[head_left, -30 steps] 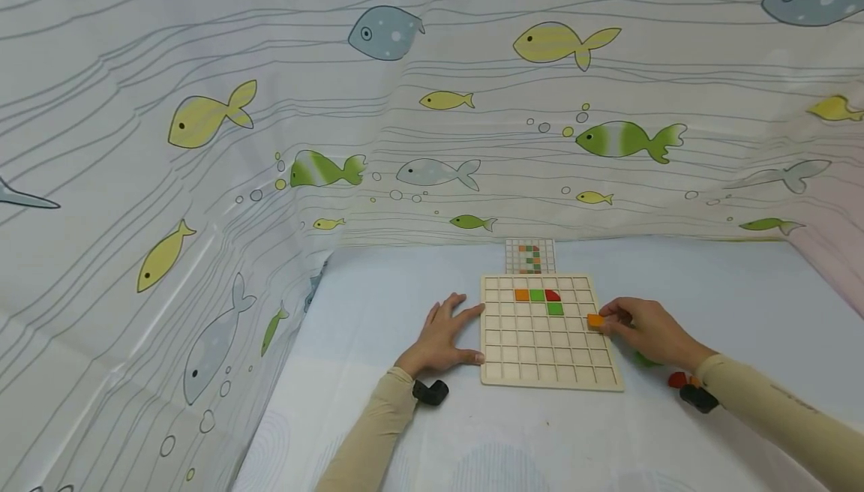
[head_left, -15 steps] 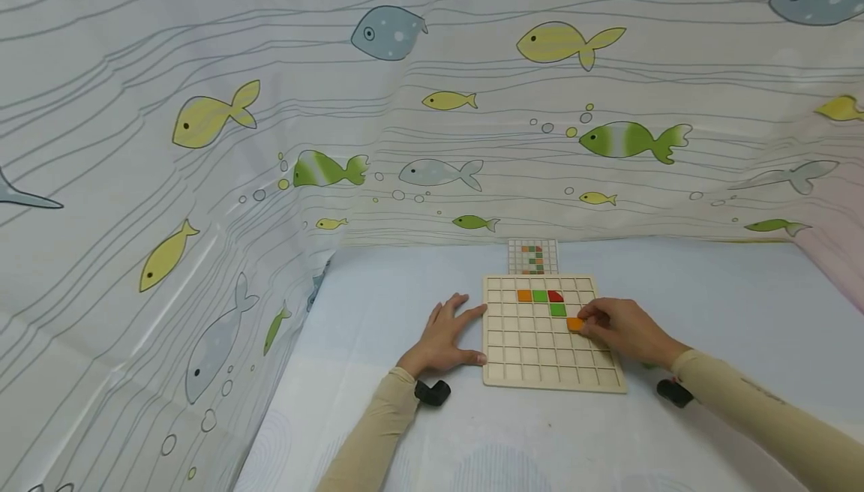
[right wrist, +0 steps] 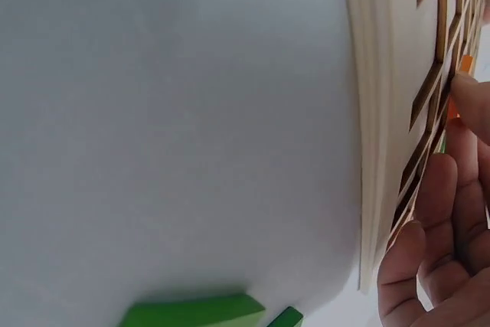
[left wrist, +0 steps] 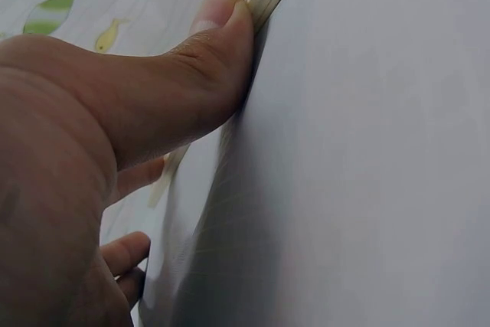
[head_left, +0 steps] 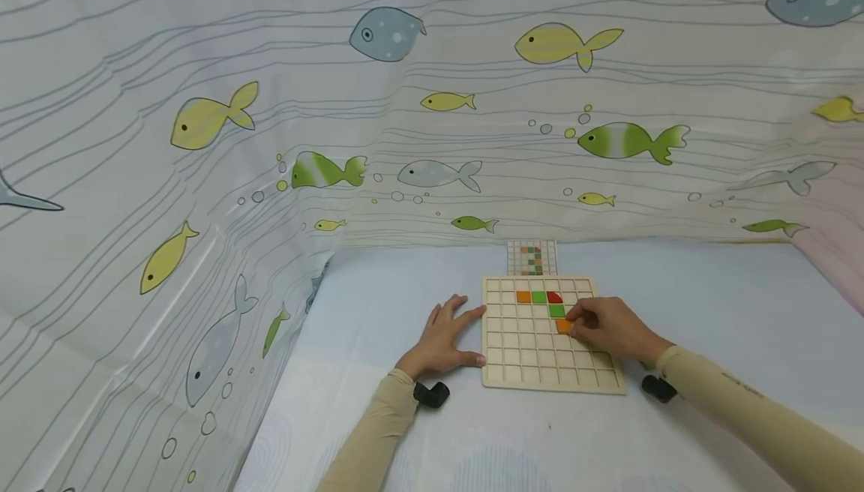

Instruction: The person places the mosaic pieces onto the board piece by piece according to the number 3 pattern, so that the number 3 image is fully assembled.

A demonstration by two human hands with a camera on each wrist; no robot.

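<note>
Orange tile (head_left: 563, 325) is the one in play here: the right hand (head_left: 614, 327) has it pinched by one edge between thumb and fingers, so that hand is pretty narrow. It's over the pale wooden grid board (head_left: 513, 357), right at the square just below the lower green tile (head_left: 556, 311) on the near side, though I honestly can't tell whether it's seated in the square or propped up a bit. The left hand (head_left: 442, 338) is spread wide and not gripping anything, with the thumb and index finger touching the board's left edge (the left wrist view shows the thumb right up against that wooden side). Farther up the board there's a short row: a second orange tile (head_left: 523, 297), then an upper green tile (head_left: 538, 297), then a red tile (head_left: 554, 297) with one corner cut off, and the lower green one sits right under the red. Just past the far edge is a small gridded card (head_left: 532, 258) with a pattern of coloured squares. Off the right side of the board, a loose green piece (right wrist: 191, 312) lies on the pale tabletop (head_left: 472, 432), with another bit of green beside it. Behind everything hangs a fish-print sheet (head_left: 499, 132).
</note>
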